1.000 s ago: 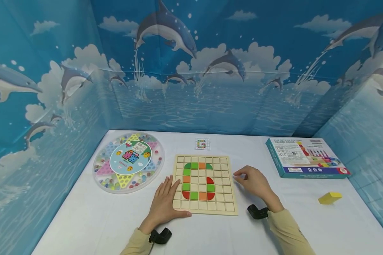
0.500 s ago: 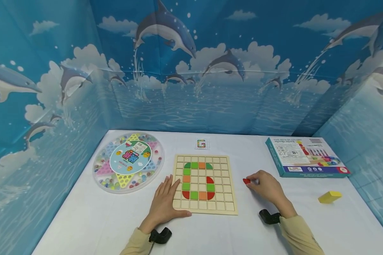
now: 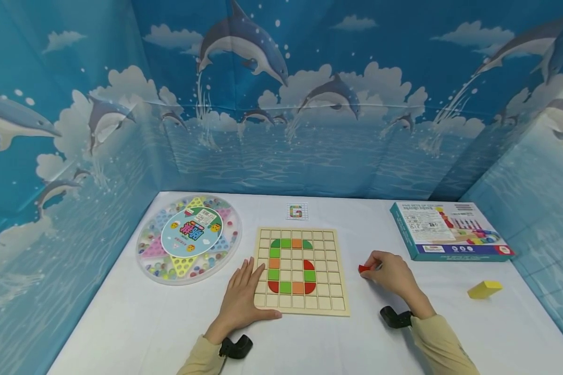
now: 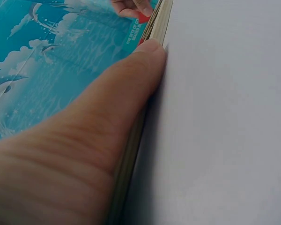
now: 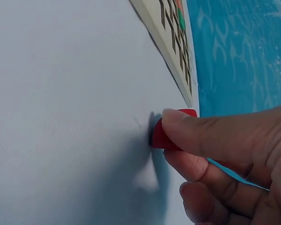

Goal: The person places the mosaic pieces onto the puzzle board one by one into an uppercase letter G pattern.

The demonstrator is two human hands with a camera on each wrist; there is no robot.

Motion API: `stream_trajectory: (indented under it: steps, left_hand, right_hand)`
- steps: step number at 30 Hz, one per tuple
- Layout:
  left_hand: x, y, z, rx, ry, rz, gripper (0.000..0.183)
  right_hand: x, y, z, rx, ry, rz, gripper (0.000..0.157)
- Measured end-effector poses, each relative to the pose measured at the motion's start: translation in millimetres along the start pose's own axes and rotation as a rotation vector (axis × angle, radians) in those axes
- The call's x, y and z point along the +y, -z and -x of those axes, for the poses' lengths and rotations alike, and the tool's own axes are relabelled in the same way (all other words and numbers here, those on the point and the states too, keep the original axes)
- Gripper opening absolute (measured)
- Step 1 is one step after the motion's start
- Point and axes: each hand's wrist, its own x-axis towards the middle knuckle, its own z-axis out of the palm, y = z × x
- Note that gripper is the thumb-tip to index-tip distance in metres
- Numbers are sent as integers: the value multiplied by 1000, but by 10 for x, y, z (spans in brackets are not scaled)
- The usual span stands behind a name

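A wooden grid board (image 3: pixel 330 292) lies on the white table, with green, orange and red tiles (image 3: pixel 285 287) set in some of its squares. My left hand (image 3: pixel 241 299) rests at its left front corner with fingers spread, the thumb along the front edge; the left wrist view shows that thumb (image 4: pixel 126 77) against the board's side. To the right of the board, my right hand (image 3: pixel 393 274) pinches a small red tile (image 3: pixel 363 269) between thumb and fingers. Seen from the right wrist, the red tile (image 5: pixel 161 137) has a curved edge, partly covered by the thumb.
Behind the board lies a small pattern card (image 3: pixel 297 211). A round marble game board (image 3: pixel 190 239) sits at the left. At the right are a flat game box (image 3: pixel 450 232) and a yellow block (image 3: pixel 485 290). A dolphin-print curtain (image 3: pixel 281 146) surrounds the table.
My right hand has moved right, away from the board's edge, and the red tile has come into view in its fingertips. The left hand and board stay put.
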Motion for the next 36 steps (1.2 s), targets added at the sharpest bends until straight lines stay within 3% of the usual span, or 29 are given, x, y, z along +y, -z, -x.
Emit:
stream_trajectory:
  steps: [4,11,18,28,36]
  left_hand:
    - [-9,-3,1,-5,-1,-10,117]
    - [-16,-8,7,13,-7,4,117]
    - [-7,-7,10,-2,-1,-2,117]
    - [2,12,-10,-2,0,-4,117]
    - [-6,8,-7,3,-7,-7,117]
  right_hand:
    - [-42,-31,-18,0,4,-5,18]
    - [-201,-154,-70,6,90,-45,22]
    - [-441,-277,-141,50,123,-127,13]
    - [-750,-438,-280,18,171,-193,15]
    - [-930,-564,-343,-14,198,-180,12]
